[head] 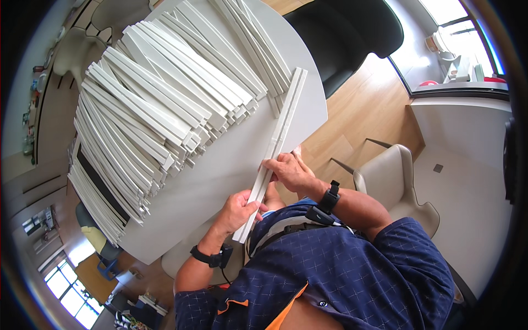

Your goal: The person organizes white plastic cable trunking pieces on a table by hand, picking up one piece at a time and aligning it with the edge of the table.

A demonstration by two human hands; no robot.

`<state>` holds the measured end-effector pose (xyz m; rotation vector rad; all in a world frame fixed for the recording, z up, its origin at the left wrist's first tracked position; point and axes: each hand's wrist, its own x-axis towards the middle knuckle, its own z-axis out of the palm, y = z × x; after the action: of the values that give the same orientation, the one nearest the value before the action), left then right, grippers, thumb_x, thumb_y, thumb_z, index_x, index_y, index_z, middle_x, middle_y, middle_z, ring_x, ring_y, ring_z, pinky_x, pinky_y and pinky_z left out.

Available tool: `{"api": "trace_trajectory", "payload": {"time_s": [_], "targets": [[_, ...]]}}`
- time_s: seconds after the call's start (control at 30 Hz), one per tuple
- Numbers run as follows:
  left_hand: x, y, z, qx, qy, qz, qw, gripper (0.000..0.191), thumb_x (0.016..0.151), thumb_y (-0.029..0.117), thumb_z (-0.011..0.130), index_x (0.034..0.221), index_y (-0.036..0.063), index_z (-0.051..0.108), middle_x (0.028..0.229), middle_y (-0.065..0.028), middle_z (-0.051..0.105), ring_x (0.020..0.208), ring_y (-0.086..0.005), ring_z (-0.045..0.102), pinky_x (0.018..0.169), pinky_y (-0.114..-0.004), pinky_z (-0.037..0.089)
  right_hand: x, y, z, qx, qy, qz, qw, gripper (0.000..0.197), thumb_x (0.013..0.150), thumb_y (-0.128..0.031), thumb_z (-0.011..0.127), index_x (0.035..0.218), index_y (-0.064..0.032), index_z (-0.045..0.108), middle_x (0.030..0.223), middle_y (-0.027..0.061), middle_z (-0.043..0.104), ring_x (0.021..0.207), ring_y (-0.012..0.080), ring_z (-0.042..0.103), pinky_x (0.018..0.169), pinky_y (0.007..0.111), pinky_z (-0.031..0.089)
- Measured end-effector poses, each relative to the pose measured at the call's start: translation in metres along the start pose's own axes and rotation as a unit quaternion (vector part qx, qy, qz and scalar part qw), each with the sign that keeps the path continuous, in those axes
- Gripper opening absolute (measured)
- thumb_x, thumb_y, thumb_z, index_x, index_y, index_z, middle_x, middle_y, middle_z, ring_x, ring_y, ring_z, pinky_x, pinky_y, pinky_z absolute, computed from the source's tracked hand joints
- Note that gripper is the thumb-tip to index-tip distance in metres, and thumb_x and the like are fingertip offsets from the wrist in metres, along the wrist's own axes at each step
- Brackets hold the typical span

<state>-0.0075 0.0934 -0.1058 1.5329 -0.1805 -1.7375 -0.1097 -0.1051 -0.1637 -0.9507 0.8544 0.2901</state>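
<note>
A long white grooved strip point(280, 128), maybe plastic trunking, runs at a slant from my lap up over the table's edge. Near its lower end my left hand point(239, 211) grips it between thumb and fingers. Higher along the same strip, my right hand point(288, 170) is closed around it, thumb on its face. Beyond my hands a large heap of similar white strips point(165, 82) lies fanned across the white table point(214, 173). A black strip point(103, 181) lies among those at the left.
A black chair point(338, 37) stands at the table's far right side, and a beige chair point(390, 177) is near my right elbow. More beige chairs point(74, 49) are beyond the table at upper left. A low wall point(462, 136) with a window ledge rises at the right.
</note>
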Motion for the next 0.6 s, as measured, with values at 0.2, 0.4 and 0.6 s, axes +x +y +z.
{"api": "trace_trajectory", "payload": {"time_s": [0.2, 0.4, 0.6], "targets": [[-0.001, 0.002, -0.002, -0.016, 0.007, -0.012, 1.000, 0.025, 0.103, 0.016, 0.059, 0.120, -0.0017, 0.062, 0.101, -0.0111, 0.076, 0.075, -0.0128, 0.071, 0.066, -0.027, 0.058, 0.006, 0.021, -0.014, 0.232, -0.060, 0.012, 0.971, 0.029, 0.100, -0.018, 0.059, 0.114, 0.0063, 0.065, 0.104, 0.0142, 0.071, 0.091, 0.0236, 0.072, 0.080, 0.037, 0.062], [-0.002, -0.005, -0.009, -0.030, 0.019, -0.022, 0.999, 0.026, 0.103, 0.015, 0.056, 0.122, -0.0034, 0.060, 0.101, -0.0126, 0.075, 0.076, -0.0139, 0.070, 0.066, -0.028, 0.058, -0.001, 0.018, -0.028, 0.219, -0.068, 0.031, 0.973, 0.023, 0.099, -0.005, 0.052, 0.119, 0.0027, 0.061, 0.107, 0.0121, 0.071, 0.100, 0.0215, 0.072, 0.087, 0.037, 0.061], [-0.002, -0.009, -0.012, -0.030, 0.011, -0.021, 0.999, 0.027, 0.104, 0.016, 0.055, 0.122, -0.0030, 0.060, 0.102, -0.0134, 0.074, 0.076, -0.0146, 0.070, 0.067, -0.028, 0.058, 0.011, 0.021, -0.041, 0.222, -0.060, 0.023, 0.973, 0.025, 0.100, -0.003, 0.051, 0.122, 0.0028, 0.061, 0.110, 0.0124, 0.072, 0.096, 0.0225, 0.073, 0.085, 0.037, 0.061]]}}
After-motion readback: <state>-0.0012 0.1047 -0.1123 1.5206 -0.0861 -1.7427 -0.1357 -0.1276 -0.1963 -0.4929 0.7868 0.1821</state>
